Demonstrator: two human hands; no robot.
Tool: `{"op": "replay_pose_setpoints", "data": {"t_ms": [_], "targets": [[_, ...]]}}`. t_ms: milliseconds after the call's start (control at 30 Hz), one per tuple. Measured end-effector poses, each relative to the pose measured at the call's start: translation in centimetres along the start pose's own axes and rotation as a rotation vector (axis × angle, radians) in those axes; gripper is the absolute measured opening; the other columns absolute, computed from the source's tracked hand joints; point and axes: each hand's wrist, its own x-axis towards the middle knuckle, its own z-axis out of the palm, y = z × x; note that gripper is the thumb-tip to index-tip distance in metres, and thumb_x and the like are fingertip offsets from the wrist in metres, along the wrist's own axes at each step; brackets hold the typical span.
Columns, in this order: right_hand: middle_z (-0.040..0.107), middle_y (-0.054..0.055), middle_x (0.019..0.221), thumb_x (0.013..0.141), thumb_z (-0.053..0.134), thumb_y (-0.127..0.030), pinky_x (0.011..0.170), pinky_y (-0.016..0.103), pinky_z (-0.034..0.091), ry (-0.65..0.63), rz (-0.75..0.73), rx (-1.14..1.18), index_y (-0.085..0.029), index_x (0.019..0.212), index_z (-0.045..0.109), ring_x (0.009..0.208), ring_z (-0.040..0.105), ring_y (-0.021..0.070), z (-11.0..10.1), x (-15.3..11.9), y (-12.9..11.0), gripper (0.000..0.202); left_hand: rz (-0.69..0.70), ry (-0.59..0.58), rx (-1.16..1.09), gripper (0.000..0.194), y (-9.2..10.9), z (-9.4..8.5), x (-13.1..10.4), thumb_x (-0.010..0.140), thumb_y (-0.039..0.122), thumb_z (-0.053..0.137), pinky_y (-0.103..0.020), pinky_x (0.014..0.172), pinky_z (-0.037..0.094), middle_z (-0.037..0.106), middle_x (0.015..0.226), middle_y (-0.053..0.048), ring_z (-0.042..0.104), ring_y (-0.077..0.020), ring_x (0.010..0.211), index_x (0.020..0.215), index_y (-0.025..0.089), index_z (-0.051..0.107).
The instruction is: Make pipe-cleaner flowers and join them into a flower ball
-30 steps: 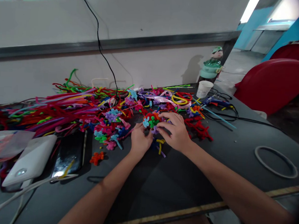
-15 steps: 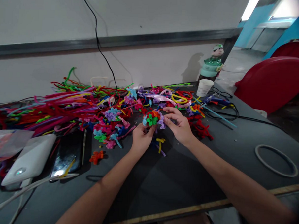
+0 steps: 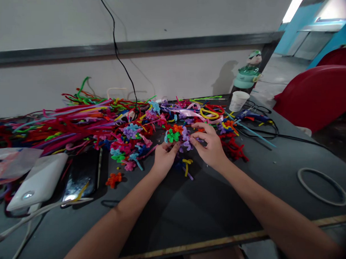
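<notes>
Over the middle of the table, my left hand [image 3: 165, 158] is closed around the underside of a small bunch of pipe-cleaner flowers [image 3: 173, 136]. Green, orange, light blue and purple blooms show in the bunch. My right hand [image 3: 209, 147] comes in from the right, its thumb and forefinger bent together at the edge of a purple pipe-cleaner flower [image 3: 185, 134] on the bunch's right side. The exact contact of those fingertips is small and hard to see. Just below the hands lies a yellow pipe-cleaner piece [image 3: 187, 166].
Loose pipe cleaners [image 3: 76, 119] and finished flowers [image 3: 131, 131] pile along the wall. An orange flower [image 3: 113, 179], a phone [image 3: 82, 175] and a white power bank [image 3: 38, 183] lie left. Right are a paper cup [image 3: 239, 101], glue gun [image 3: 255, 117], red pipe cleaners [image 3: 233, 146] and a ring [image 3: 322, 187].
The bunch has turned slightly in my left hand, and more of the purple flowers now show on its right side. Both hands stay in nearly the same place.
</notes>
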Motion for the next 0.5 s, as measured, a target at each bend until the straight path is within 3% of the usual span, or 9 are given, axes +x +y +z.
{"op": "replay_pose_setpoints", "data": {"t_ms": [167, 267, 333, 400, 500], "targets": [[0.062, 0.007, 0.099, 0.084, 0.055, -0.027, 0.088, 0.037, 0.044, 0.003, 0.062, 0.001, -0.02, 0.078, 0.067, 0.096, 0.057, 0.02, -0.5, 0.5, 1.0, 0.016, 0.077, 0.053, 0.033, 0.032, -0.4, -0.5, 0.6, 0.068, 0.042, 0.067, -0.022, 0.054, 0.04, 0.068, 0.07, -0.003, 0.053, -0.0103, 0.055, 0.08, 0.013, 0.072], [0.064, 0.005, 0.084, 0.084, 0.054, -0.03, 0.075, 0.032, 0.047, -0.225, 0.129, -0.025, -0.019, 0.071, 0.068, 0.081, 0.061, 0.0176, -1.2, 0.6, 2.3, 0.021, 0.15, 0.155, 0.111, 0.03, -0.7, -1.3, 1.4, 0.069, 0.039, 0.067, -0.024, 0.057, 0.042, 0.068, 0.072, -0.003, 0.054, -0.0114, 0.058, 0.083, 0.013, 0.071], [0.065, 0.005, 0.083, 0.082, 0.057, -0.029, 0.074, 0.034, 0.047, -0.292, 0.147, -0.207, -0.02, 0.071, 0.069, 0.08, 0.06, 0.0192, -1.7, 0.5, 3.1, 0.019, 0.17, 0.224, 0.175, 0.028, -1.1, -1.8, 2.0, 0.07, 0.038, 0.066, -0.025, 0.06, 0.044, 0.068, 0.072, -0.003, 0.056, -0.0129, 0.061, 0.082, 0.014, 0.071], [0.065, 0.007, 0.087, 0.081, 0.056, -0.028, 0.077, 0.038, 0.046, -0.216, 0.141, -0.405, -0.02, 0.076, 0.071, 0.086, 0.058, 0.0226, -2.0, 0.4, 3.7, 0.018, 0.177, 0.275, 0.19, 0.028, -1.5, -2.2, 2.6, 0.069, 0.038, 0.067, -0.026, 0.062, 0.045, 0.068, 0.072, -0.003, 0.058, -0.0139, 0.062, 0.082, 0.014, 0.071], [0.065, 0.008, 0.088, 0.082, 0.052, -0.025, 0.082, 0.041, 0.045, -0.099, 0.139, -0.508, -0.02, 0.084, 0.07, 0.094, 0.056, 0.025, -2.4, 0.5, 4.6, 0.019, 0.166, 0.297, 0.16, 0.028, -1.9, -2.5, 3.1, 0.068, 0.038, 0.067, -0.027, 0.063, 0.046, 0.069, 0.074, -0.003, 0.059, -0.0147, 0.063, 0.083, 0.014, 0.072]]}}
